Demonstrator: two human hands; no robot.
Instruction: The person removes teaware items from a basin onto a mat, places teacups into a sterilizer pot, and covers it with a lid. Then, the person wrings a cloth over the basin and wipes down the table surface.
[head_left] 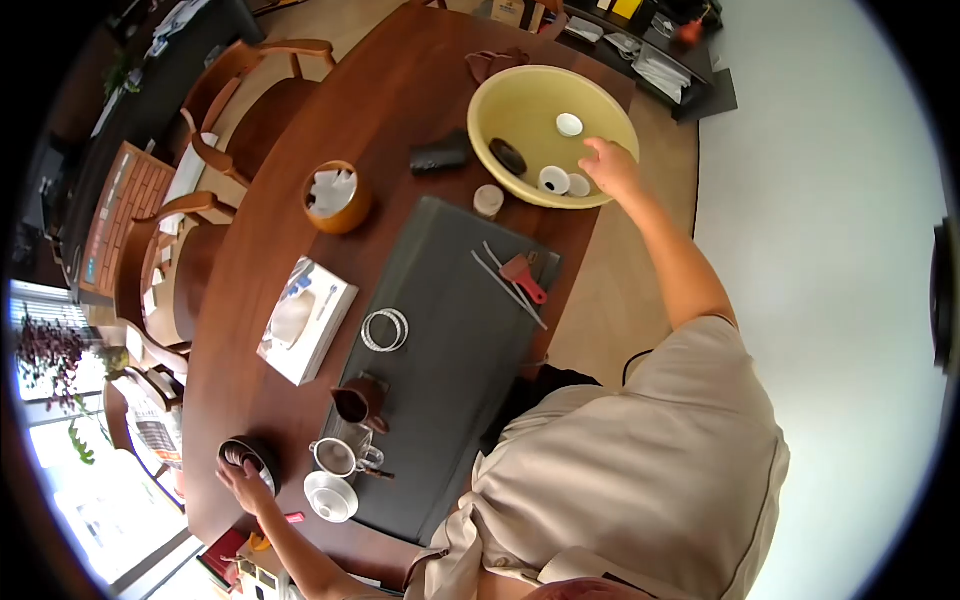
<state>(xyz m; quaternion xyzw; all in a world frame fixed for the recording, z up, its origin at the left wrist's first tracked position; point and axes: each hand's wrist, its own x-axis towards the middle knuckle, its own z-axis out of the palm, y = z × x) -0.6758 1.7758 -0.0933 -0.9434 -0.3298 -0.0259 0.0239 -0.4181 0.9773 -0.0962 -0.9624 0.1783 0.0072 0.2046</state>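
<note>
Basin (545,105): pale yellow, on the wooden table (250,340), holding white cups (569,125) and a dark oval piece (507,157).
Box (308,318): white, flat on the table beside the dark mat (440,340).
Pot (350,213): orange-brown, with white paper-like contents.
Right hand (614,172): over the basin's near side, fingers partly open and loosely bent, nothing visible in them.
Left hand (243,487): at the dark bowl (268,465), fingers reaching over its rim; whether they grip, I cannot tell.
Lidded bowl (330,497): white, near the strainer (335,457) and brown pitcher (355,404).
Scraper (523,275): red, on the mat beside thin strips (507,288).
</note>
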